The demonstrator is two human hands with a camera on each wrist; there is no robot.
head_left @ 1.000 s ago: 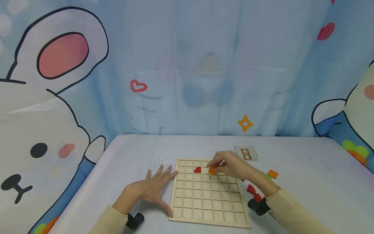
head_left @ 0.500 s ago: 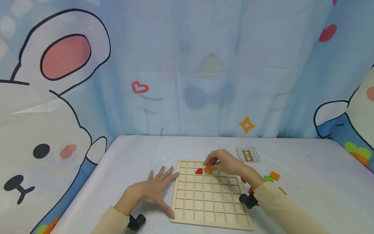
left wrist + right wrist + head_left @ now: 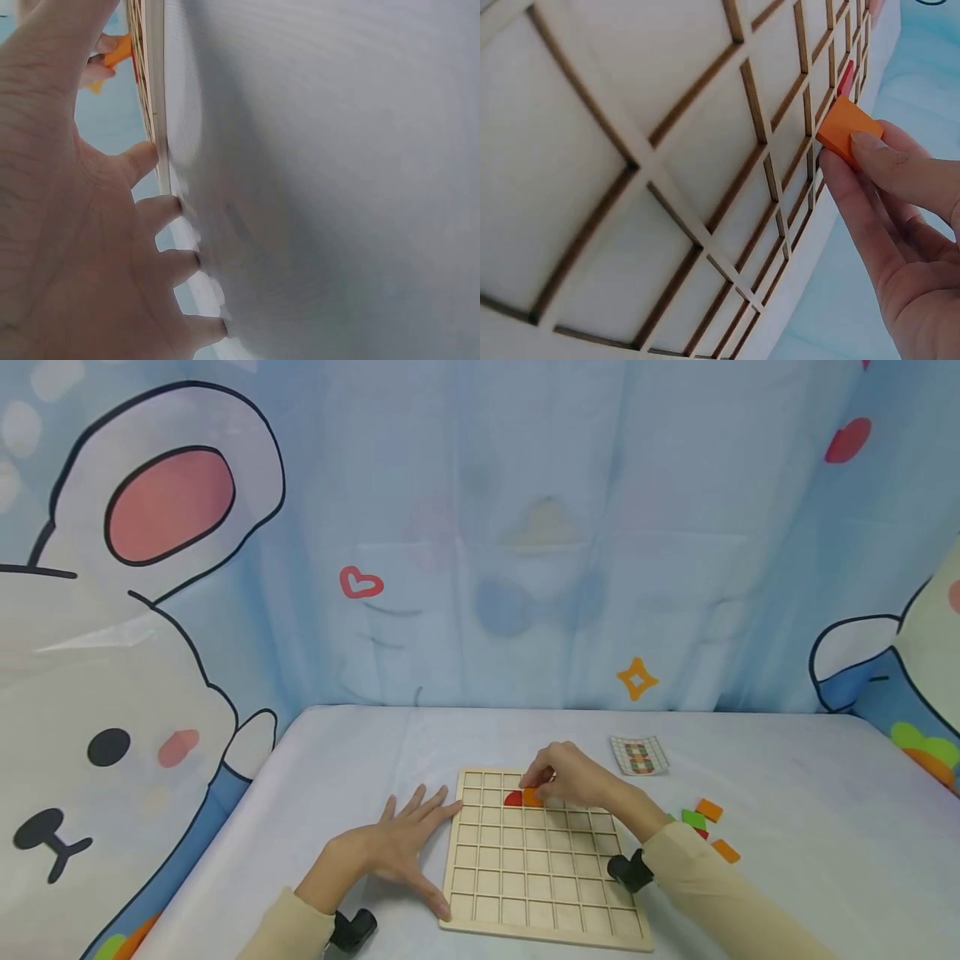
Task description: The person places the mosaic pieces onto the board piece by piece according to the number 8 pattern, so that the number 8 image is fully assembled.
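Note:
A wooden grid board (image 3: 531, 887) lies on the white-covered table. My right hand (image 3: 573, 774) pinches an orange square tile (image 3: 532, 797) between thumb and fingers over the second row. In the right wrist view the orange tile (image 3: 847, 127) is tilted, one edge down at the grid. Just left of it, a red piece (image 3: 513, 798) with a rounded side sits in a cell. My left hand (image 3: 397, 847) is spread along the board's left edge, thumb at the near corner and fingertips on the cloth and by the edge.
Right of the board lie loose pieces, among them a green tile (image 3: 693, 818) and orange tiles (image 3: 709, 810), partly hidden by my right sleeve. A small printed pattern card (image 3: 639, 755) lies behind them. A blue cartoon curtain (image 3: 465, 527) hangs beyond the table's back edge.
My right hand has moved left and slightly down with the orange tile, from a gap away to right beside the red piece. My left hand keeps its place at the board.

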